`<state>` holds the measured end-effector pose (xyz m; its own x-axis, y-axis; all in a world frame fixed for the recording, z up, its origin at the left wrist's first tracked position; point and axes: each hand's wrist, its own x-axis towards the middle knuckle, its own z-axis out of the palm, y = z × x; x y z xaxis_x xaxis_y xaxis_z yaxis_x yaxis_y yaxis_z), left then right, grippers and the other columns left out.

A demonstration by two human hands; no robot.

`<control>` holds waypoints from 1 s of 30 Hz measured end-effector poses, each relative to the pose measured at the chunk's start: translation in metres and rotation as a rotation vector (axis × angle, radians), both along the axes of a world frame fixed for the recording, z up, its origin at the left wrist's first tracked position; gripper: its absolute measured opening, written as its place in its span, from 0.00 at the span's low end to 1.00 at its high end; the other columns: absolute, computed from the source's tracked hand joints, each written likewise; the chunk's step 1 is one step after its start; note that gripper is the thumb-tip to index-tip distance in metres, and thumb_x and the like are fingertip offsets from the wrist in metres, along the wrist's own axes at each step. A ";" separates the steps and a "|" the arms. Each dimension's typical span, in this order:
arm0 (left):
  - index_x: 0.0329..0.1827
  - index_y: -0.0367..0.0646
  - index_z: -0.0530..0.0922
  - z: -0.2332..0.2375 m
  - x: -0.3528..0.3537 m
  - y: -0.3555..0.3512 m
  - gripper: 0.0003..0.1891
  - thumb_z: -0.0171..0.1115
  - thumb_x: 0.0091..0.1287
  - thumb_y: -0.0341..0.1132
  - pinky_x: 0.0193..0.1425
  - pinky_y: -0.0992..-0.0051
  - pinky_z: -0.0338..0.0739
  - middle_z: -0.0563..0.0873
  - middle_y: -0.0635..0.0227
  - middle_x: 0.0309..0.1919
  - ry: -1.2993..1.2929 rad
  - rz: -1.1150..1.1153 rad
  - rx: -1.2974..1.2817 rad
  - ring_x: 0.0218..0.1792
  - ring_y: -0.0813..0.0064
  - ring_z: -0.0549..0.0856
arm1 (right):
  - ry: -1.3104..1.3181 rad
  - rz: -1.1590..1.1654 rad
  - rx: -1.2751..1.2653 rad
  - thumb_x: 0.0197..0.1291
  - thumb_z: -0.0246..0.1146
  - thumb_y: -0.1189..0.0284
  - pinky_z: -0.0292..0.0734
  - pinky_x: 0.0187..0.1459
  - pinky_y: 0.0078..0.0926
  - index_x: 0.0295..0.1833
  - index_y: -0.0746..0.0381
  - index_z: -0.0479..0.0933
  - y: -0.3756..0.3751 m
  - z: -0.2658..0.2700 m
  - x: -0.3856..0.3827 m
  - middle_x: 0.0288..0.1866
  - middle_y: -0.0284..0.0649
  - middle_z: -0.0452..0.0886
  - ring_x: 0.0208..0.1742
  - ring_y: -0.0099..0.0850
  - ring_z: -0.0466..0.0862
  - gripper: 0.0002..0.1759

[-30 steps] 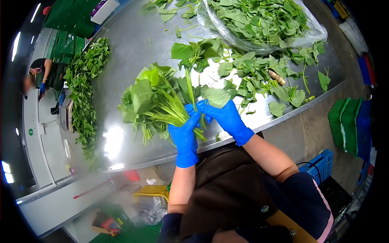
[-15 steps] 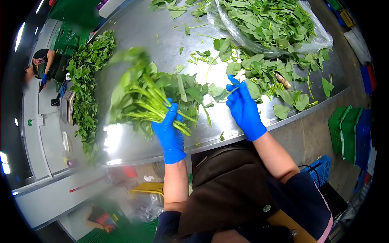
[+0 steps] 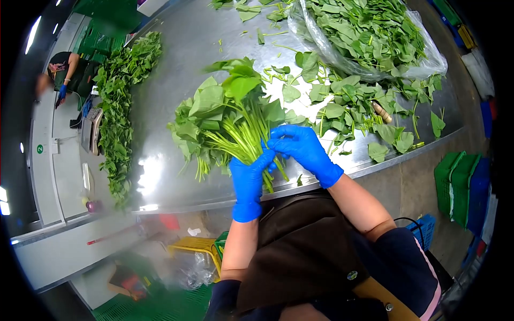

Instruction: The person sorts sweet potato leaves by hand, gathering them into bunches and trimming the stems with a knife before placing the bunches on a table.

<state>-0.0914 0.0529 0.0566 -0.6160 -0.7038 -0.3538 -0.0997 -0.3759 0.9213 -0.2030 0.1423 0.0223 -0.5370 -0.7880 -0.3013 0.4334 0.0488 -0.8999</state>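
My left hand (image 3: 249, 184), in a blue glove, is wrapped round the stems of a leafy green bunch (image 3: 241, 134) above the metal table (image 3: 176, 59). The leaves point up and away, and the stem ends stick out below the fist. My right hand (image 3: 305, 152), also gloved in blue, touches the stems from the right with its fingers pinched together. Whatever lies between those fingertips is too small to make out. Loose leafy stems (image 3: 348, 107) lie to the right, with a wooden handle (image 3: 382, 112) among them.
A clear plastic bag (image 3: 342, 61) full of leaves stands at the back right. A row of greens (image 3: 115, 117) lines the table's left side. Beyond it are a scale (image 3: 92, 131) and a person (image 3: 67, 72). Green crates (image 3: 450, 184) stand at the right.
My left hand has moved right with the bunch, which is now more upright. My right hand has come left to the stems, its fingers now bent against them. The whole view has shifted slightly.
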 end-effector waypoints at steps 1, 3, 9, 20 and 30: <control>0.47 0.37 0.76 0.000 0.000 0.001 0.18 0.66 0.52 0.24 0.24 0.79 0.73 0.82 0.67 0.33 -0.014 0.003 -0.003 0.26 0.76 0.80 | -0.037 -0.018 -0.028 0.56 0.64 0.74 0.77 0.44 0.21 0.48 0.68 0.79 0.000 0.001 0.000 0.40 0.40 0.84 0.41 0.23 0.81 0.15; 0.47 0.36 0.76 -0.003 0.003 0.001 0.18 0.66 0.51 0.24 0.24 0.80 0.73 0.82 0.66 0.33 0.000 -0.012 0.015 0.25 0.76 0.79 | -0.114 -0.057 -0.082 0.56 0.64 0.75 0.77 0.44 0.20 0.47 0.68 0.80 0.000 0.004 0.001 0.40 0.40 0.84 0.40 0.23 0.81 0.13; 0.48 0.35 0.75 -0.002 -0.003 0.002 0.17 0.64 0.55 0.24 0.23 0.79 0.72 0.82 0.63 0.33 0.059 0.159 -0.062 0.22 0.76 0.79 | 0.014 -0.188 -0.113 0.64 0.56 0.69 0.75 0.29 0.20 0.48 0.68 0.77 0.009 0.010 0.001 0.36 0.39 0.82 0.28 0.23 0.80 0.14; 0.63 0.42 0.68 -0.015 0.049 -0.065 0.21 0.56 0.68 0.34 0.54 0.69 0.74 0.80 0.65 0.48 0.376 0.485 0.019 0.48 0.73 0.78 | -0.507 -0.552 -0.261 0.66 0.52 0.61 0.79 0.36 0.21 0.55 0.65 0.72 0.050 -0.024 -0.047 0.45 0.40 0.80 0.35 0.26 0.82 0.20; 0.68 0.46 0.63 -0.051 0.085 -0.102 0.23 0.51 0.70 0.31 0.43 0.77 0.76 0.77 0.70 0.40 0.696 0.336 0.493 0.34 0.80 0.74 | 1.069 0.196 0.626 0.51 0.63 0.51 0.74 0.30 0.39 0.29 0.58 0.76 0.013 -0.111 0.031 0.22 0.42 0.79 0.26 0.42 0.81 0.20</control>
